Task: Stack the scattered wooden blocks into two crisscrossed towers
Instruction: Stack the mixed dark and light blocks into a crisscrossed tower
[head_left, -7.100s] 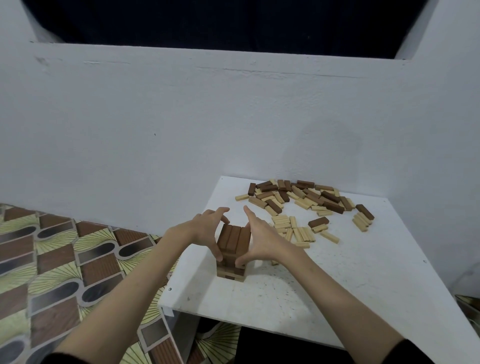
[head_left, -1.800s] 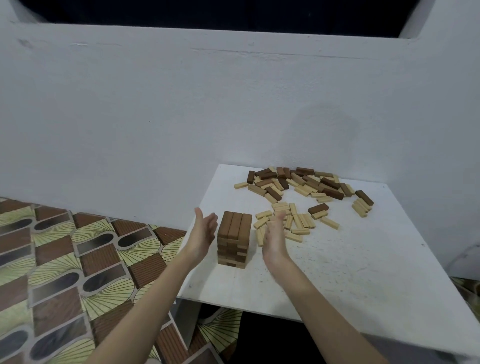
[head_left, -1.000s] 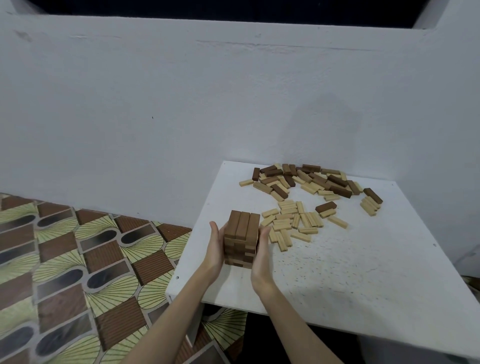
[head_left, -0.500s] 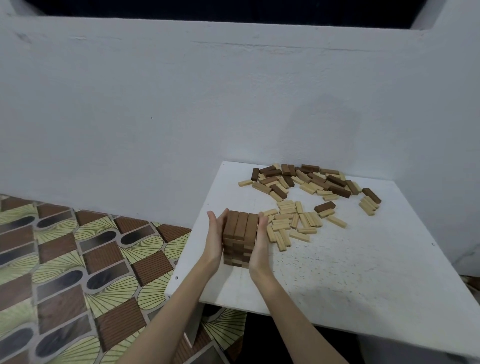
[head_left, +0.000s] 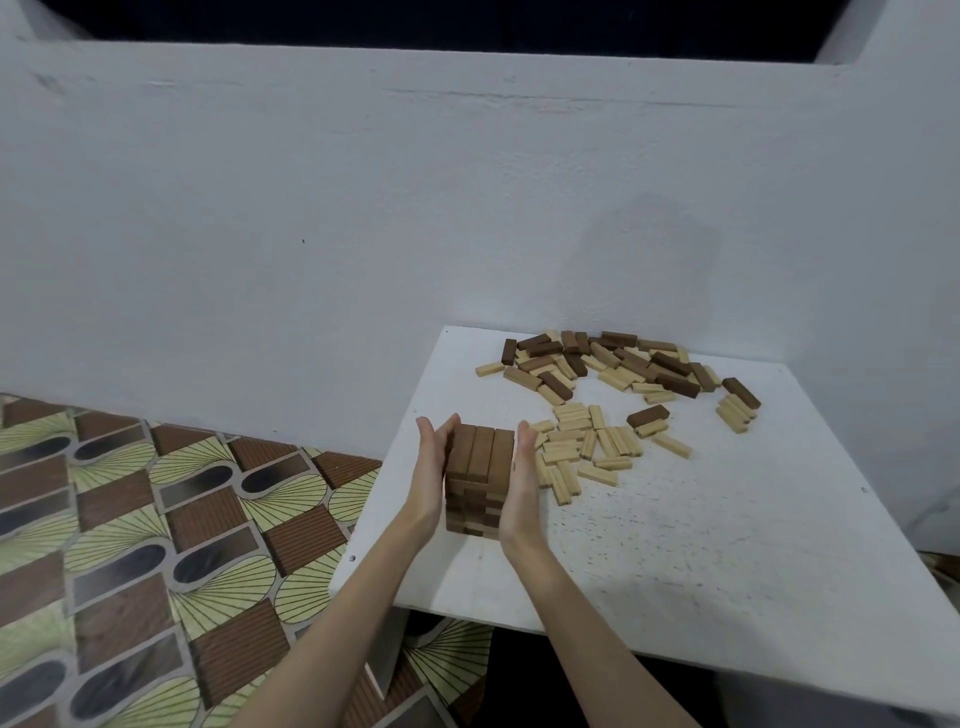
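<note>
While both hands (head_left: 434, 475) press flat — tower (head_left: 480, 475) stands.

There is one view only, from the camera on my head, so nothing is shared with a second angle. It looks forward and down onto the white desk (head_left: 701, 545) from above its near edge, close enough that my forearms reach in from the bottom of the frame. Beyond the desk's far edge stands the white wall (head_left: 363, 208); left of the desk lies the patterned floor (head_left: 130, 519).
</note>
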